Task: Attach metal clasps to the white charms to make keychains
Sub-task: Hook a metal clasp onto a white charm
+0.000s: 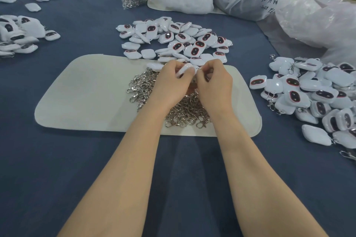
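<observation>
Both hands worked just above the pile of clasps [185,113] on the cream mat [86,92]. The left hand [171,82] gripped a white charm [185,69] in curled fingers. The right hand [213,82] pinched what looked like a clasp [199,68] at the charm's edge, mostly hidden by fingertips. With so small a hold, the clasp might have slipped and dropped into the pile below, tangling there. Beyond lay the loose charms [177,38], and off right the finished keychains [308,92]
</observation>
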Motion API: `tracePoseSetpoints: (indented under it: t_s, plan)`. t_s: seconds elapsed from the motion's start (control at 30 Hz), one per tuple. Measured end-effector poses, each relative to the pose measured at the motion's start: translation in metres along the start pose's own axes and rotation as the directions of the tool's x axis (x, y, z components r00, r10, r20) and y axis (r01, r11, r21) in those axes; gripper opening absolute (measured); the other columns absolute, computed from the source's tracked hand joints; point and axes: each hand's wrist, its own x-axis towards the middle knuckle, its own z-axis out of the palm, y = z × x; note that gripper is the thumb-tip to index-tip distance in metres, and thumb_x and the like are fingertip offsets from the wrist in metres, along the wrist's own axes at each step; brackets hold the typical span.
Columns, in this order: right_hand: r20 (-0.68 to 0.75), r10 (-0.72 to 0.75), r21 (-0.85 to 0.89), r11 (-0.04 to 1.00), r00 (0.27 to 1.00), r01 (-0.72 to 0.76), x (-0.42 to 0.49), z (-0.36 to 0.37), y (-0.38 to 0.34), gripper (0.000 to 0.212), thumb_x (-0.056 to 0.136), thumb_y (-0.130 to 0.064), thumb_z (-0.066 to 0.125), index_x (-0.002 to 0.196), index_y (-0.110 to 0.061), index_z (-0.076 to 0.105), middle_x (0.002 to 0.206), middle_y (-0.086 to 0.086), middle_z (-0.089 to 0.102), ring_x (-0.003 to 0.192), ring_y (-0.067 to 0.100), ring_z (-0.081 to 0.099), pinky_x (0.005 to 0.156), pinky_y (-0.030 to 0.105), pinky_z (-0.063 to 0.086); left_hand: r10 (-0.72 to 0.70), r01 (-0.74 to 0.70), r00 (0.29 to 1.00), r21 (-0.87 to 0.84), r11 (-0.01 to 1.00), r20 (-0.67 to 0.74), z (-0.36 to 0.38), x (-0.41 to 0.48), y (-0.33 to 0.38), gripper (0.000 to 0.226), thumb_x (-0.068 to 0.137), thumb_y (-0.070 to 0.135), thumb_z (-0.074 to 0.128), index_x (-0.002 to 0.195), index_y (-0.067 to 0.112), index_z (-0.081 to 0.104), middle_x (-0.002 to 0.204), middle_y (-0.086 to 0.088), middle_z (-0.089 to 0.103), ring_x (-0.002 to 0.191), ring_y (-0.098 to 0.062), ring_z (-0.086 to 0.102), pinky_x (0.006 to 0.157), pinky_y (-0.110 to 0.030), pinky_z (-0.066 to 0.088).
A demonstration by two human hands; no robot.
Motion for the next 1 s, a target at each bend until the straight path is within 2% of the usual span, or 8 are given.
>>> tracePoseSetpoints:
  t_s: [0.07,0.13,0.3,0.43,0.63,0.77,0.9,1.0]
  plan:
    - [-0.001,-0.001,-0.002,1.0,1.0,0.001,0.0,0.0,0.0,0.009,0.088,-0.008,0.055,0.084,-0.014,0.05,0.077,0.001,0.058,0.071,0.018,0.054,0.062,0.017,0.039,0.001,0.0,1.0,0.033,0.999,-0.014,-0.002,0.001,-0.002,0.011,0.093,0.022,0.057,0.097,0.013,0.062,0.095,-0.008,0.067,0.083,-0.023,0.07,0.079,-0.044,0.058]
    - [0.0,-0.007,0.001,1.0,1.0,0.007,0.0,0.0,0.0,0.009,0.088,-0.007,0.055,0.084,-0.013,0.05,0.077,0.001,0.058,0.07,0.017,0.053,0.061,0.015,0.039,0.0,0.0,1.0,0.027,1.0,-0.01,-0.003,0.0,-0.003,0.015,0.093,0.022,0.057,0.098,0.01,0.064,0.095,-0.011,0.068,0.077,-0.021,0.071,0.075,-0.043,0.059]
    - [0.025,-0.041,-0.007,0.999,0.999,0.041,-0.001,0.002,0.0,0.011,0.09,-0.006,0.054,0.084,-0.014,0.049,0.073,-0.002,0.055,0.067,0.015,0.051,0.059,0.013,0.038,0.028,-0.024,0.999,0.136,0.99,-0.028,-0.001,0.001,-0.002,0.02,0.094,0.027,0.054,0.107,0.013,0.06,0.09,-0.002,0.063,0.084,-0.024,0.068,0.084,-0.048,0.055]
    - [0.046,-0.049,-0.022,0.999,0.998,0.05,-0.001,0.002,-0.001,0.011,0.091,-0.005,0.053,0.086,-0.013,0.049,0.076,0.0,0.055,0.069,0.016,0.05,0.06,0.015,0.037,0.035,-0.032,0.999,0.119,0.992,-0.023,-0.001,0.002,-0.004,0.019,0.096,0.026,0.051,0.11,0.015,0.058,0.085,0.004,0.06,0.062,-0.006,0.065,0.083,-0.045,0.056]
    - [0.081,-0.059,-0.035,0.997,0.995,0.062,-0.001,0.001,-0.004,0.009,0.092,-0.005,0.052,0.087,-0.012,0.048,0.079,0.004,0.056,0.074,0.02,0.052,0.068,0.027,0.041,0.026,-0.018,0.998,0.149,0.989,-0.049,-0.001,0.004,-0.005,0.029,0.096,0.028,0.05,0.117,0.009,0.055,0.1,-0.008,0.063,0.093,-0.026,0.066,0.088,-0.047,0.053]
    - [0.101,-0.062,-0.023,0.998,0.993,0.065,-0.003,0.002,-0.005,0.011,0.091,-0.003,0.052,0.087,-0.012,0.047,0.079,0.003,0.055,0.077,0.023,0.051,0.065,0.024,0.036,0.054,-0.044,0.996,0.14,0.989,-0.066,-0.001,0.005,-0.008,0.023,0.097,0.026,0.05,0.115,0.013,0.054,0.085,0.003,0.061,0.07,-0.011,0.067,0.081,-0.042,0.057]
    - [0.126,-0.072,-0.034,0.996,0.989,0.077,-0.003,0.003,-0.006,0.012,0.092,-0.003,0.051,0.085,-0.011,0.046,0.076,0.003,0.055,0.071,0.02,0.049,0.058,0.018,0.034,0.042,-0.032,0.995,0.108,0.994,-0.085,-0.001,0.007,-0.011,0.031,0.097,0.025,0.049,0.122,0.007,0.054,0.088,-0.003,0.063,0.053,0.0,0.062,0.06,-0.025,0.057]
    - [0.167,-0.112,-0.082,0.989,0.98,0.127,-0.004,0.002,-0.006,0.009,0.092,-0.001,0.049,0.087,-0.008,0.049,0.082,0.007,0.056,0.072,0.02,0.047,0.06,0.023,0.03,0.042,-0.03,0.995,0.124,0.992,-0.095,-0.001,0.009,-0.013,0.032,0.097,0.026,0.049,0.121,0.005,0.054,0.093,-0.008,0.063,0.074,-0.014,0.067,0.077,-0.038,0.058]
